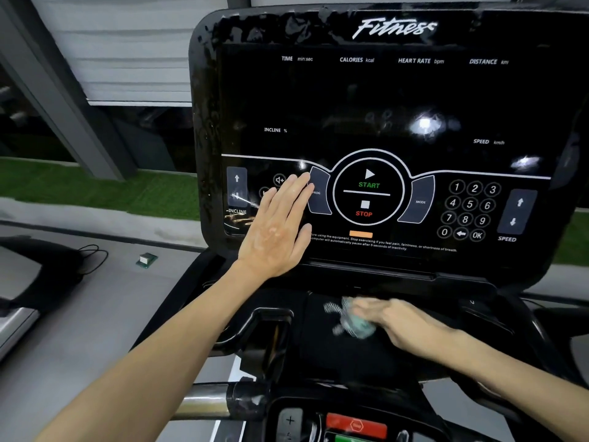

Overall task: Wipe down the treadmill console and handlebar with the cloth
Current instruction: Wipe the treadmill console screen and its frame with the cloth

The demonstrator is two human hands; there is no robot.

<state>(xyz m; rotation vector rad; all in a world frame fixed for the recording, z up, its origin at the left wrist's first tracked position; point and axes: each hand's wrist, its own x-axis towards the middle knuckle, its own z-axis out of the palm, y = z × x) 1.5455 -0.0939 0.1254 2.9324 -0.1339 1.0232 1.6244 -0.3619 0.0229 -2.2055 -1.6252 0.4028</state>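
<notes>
Far left on the floor there's a black cable (92, 256) and a lil green box (146, 260), both well apart from the treadmill. Bottom left of center, the handlebar (204, 398) shows as a shiny metal tube going into a black grip, w/ nothing touching it. Left hand (277, 231) is flat on the console (366, 90), fingers straight and close together. The palm is on the lower left of the panel, btwn the INCLINE arrows and the PROG button, fingertips right up by PROG. Screen's dark, w/ START/STOP in the ring at the middle. Below the console, on the black tray, sits the cloth (353, 320), pale teal and super blurry. Right hand (398, 320) is on top of it from the right side, also blurred. Can't tell if the fingers are curled round it or just pressing flat. Number keypad (468, 212) and SPEED arrows are over on the panel's right, untouched.
</notes>
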